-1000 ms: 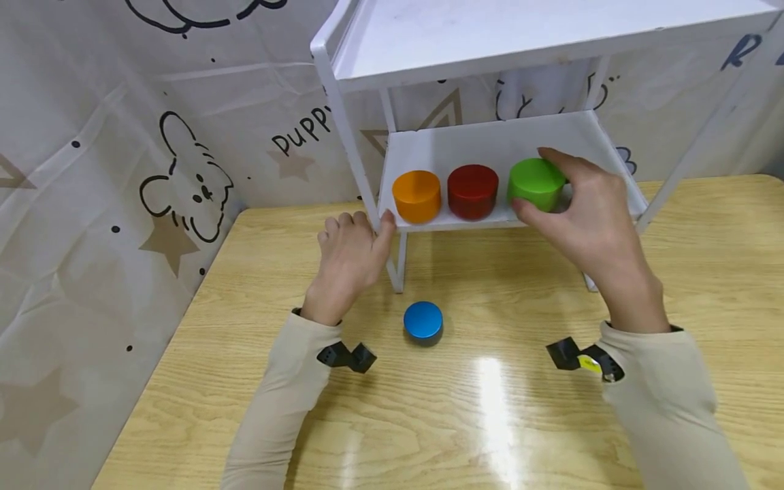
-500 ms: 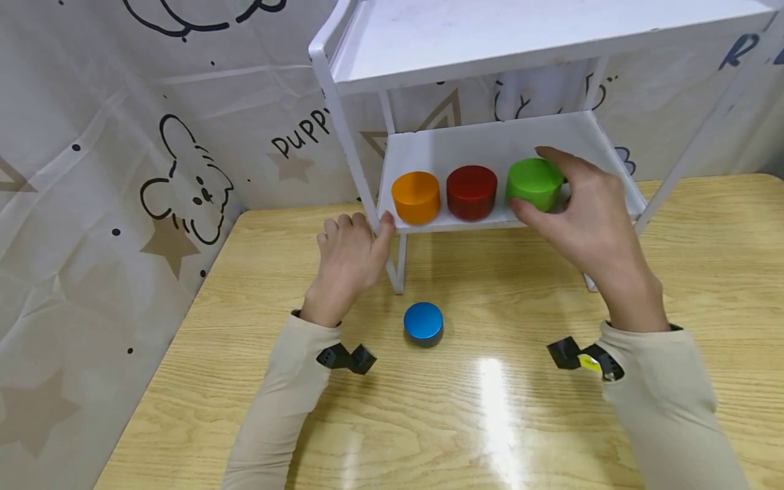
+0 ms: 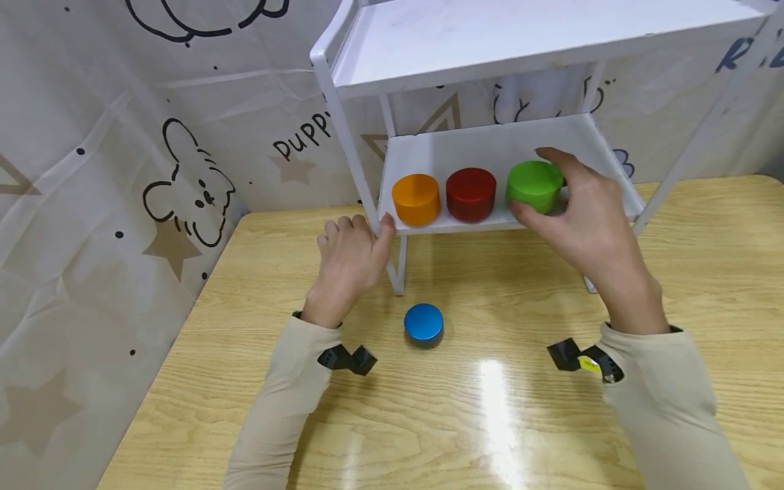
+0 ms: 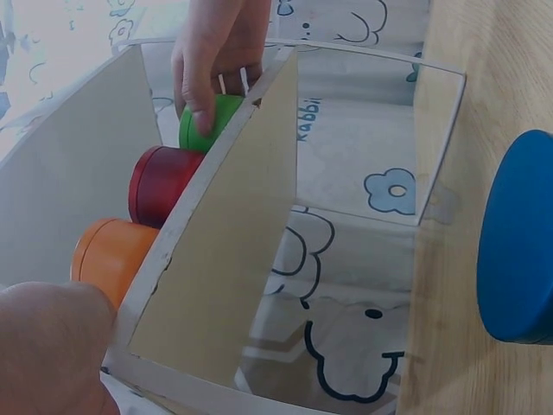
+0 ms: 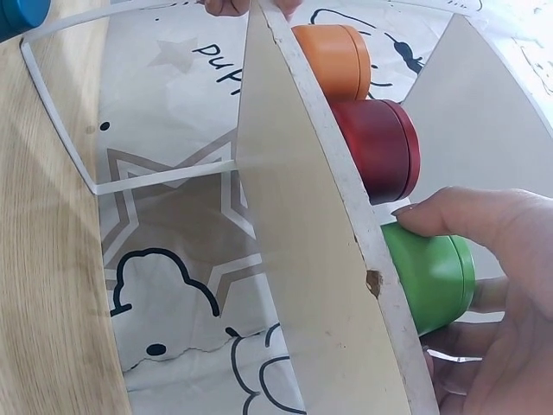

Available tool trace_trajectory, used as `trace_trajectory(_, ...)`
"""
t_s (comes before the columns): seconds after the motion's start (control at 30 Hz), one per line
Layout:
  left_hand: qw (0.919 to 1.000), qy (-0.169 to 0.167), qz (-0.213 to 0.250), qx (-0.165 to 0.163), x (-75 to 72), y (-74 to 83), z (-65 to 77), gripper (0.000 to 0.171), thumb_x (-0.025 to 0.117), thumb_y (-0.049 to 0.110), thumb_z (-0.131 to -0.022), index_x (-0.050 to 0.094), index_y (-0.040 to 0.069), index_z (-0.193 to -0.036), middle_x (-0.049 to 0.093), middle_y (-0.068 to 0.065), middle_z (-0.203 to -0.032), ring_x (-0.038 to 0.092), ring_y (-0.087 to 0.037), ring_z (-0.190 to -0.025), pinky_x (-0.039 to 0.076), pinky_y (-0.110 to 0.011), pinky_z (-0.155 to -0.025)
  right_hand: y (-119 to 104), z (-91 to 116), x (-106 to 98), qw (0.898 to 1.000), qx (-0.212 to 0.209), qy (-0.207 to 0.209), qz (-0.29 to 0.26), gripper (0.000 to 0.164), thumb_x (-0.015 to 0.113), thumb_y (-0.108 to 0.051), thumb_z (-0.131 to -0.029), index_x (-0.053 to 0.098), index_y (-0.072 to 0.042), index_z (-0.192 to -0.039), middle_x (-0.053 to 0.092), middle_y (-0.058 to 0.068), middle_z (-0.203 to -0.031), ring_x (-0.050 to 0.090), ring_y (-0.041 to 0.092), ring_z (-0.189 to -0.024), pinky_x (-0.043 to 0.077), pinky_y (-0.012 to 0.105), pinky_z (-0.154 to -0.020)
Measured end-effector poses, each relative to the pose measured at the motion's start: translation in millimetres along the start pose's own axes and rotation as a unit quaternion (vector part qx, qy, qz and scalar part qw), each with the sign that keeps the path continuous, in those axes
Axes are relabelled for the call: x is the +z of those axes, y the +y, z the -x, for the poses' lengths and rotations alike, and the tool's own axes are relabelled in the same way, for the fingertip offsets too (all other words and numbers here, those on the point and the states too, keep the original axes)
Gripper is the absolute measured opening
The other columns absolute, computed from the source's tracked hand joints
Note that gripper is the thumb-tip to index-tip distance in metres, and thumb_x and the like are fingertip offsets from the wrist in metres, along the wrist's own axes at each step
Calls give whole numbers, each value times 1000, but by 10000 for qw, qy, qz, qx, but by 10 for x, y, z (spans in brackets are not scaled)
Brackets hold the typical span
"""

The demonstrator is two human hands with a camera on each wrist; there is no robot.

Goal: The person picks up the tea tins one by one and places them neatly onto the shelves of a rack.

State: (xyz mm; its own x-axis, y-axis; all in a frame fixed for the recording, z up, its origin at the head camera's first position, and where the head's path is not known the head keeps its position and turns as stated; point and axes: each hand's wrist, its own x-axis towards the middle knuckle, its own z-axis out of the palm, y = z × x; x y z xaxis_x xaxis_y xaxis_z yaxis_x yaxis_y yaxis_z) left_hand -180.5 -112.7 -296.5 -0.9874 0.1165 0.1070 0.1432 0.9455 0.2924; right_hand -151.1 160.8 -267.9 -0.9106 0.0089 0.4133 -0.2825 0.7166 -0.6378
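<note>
In the head view, three round lidded tins stand in a row on the lower board of a white two-tier shelf (image 3: 484,139): an orange tin (image 3: 416,199), a red tin (image 3: 471,195) and a green tin (image 3: 535,186). My right hand (image 3: 591,224) holds the green tin between thumb and fingers, its base at the board. My left hand (image 3: 350,262) grips the shelf's front left corner, thumb close to the orange tin; the right wrist view shows fingers under the board there. A blue tin (image 3: 423,324) sits on the table in front of the shelf.
The shelf's upper board (image 3: 539,34) overhangs the tins. Its legs stand on the wooden table (image 3: 453,415). Behind and to the left hangs a printed cloth (image 3: 92,272) with cartoon drawings. A blue flower print (image 4: 390,191) shows under the shelf in the left wrist view.
The view has tilted very slightly. Both hands keep their places, the right on the green tin and the left on the shelf corner; the tins stand as before.
</note>
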Motion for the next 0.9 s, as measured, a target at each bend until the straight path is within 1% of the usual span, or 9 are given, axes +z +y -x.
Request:
trace_trajectory(0.3,10000,12,28,1,0,-18,8,64,18,53,-99,49,-1,-87,45,-17,-86,39,-36,-82,29,-43,-73,-8,2,7,10000,60,-40,-18,66,70,-27,-84,45,-2,-140,55,25,-125,53,39,-98,40,53,-78)
trace_trajectory(0.5,10000,-5,-13,-13,1,-20,6,64,18,53,-98,49,-2,-87,45,-17,-85,39,-36,-81,30,-43,-73,2,13,0,9996,192,-209,62,70,69,-29,-85,40,-2,-143,54,28,-124,53,40,-97,41,53,-78)
trace_trajectory(0.67,10000,-1,-36,-56,6,-22,9,64,18,53,-98,50,-2,-87,45,-17,-86,39,-36,-82,30,-44,-74,6,20,-7,9992,257,-295,57,74,71,-30,-84,37,-3,-145,52,29,-124,54,42,-99,43,54,-80)
trace_trajectory(0.9,10000,52,-60,-25,6,-11,6,64,18,53,-99,50,-2,-88,45,-17,-86,39,-36,-81,30,-44,-73,-12,37,-36,9998,93,-196,20,75,72,-26,-83,38,-2,-144,52,28,-124,53,43,-101,42,55,-82)
